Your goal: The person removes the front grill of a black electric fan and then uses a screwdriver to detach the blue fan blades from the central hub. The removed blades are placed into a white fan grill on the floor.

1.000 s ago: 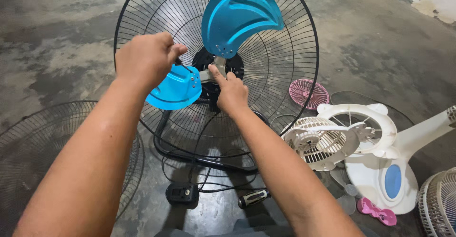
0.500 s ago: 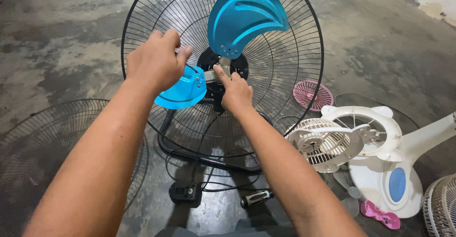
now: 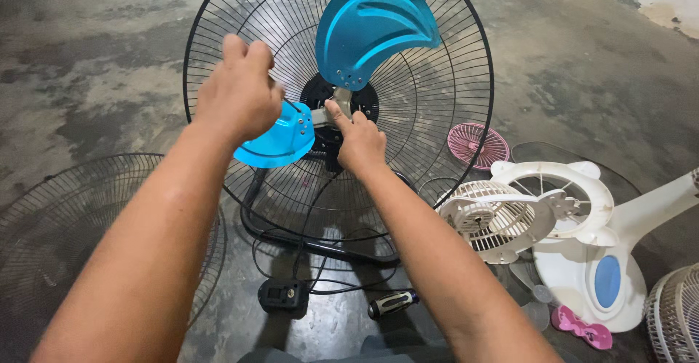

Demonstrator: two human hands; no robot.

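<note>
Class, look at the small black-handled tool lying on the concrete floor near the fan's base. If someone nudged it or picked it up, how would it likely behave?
The black-handled tool looks rounded along its length, so a sideways nudge would probably roll it across the concrete floor. Its short, thick shape suggests it is stiff rather than floppy. The light ribbed bands on the handle likely help grip, so it should not slip easily.

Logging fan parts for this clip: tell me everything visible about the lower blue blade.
The lower blade is a glossy blue, metal-looking curved paddle with a row of small rivets or screws near its inner end, where it meets a grey arm of the hub. It points down-left before the black grille. The left hand covers its upper edge; the right hand presses the hub.
</note>
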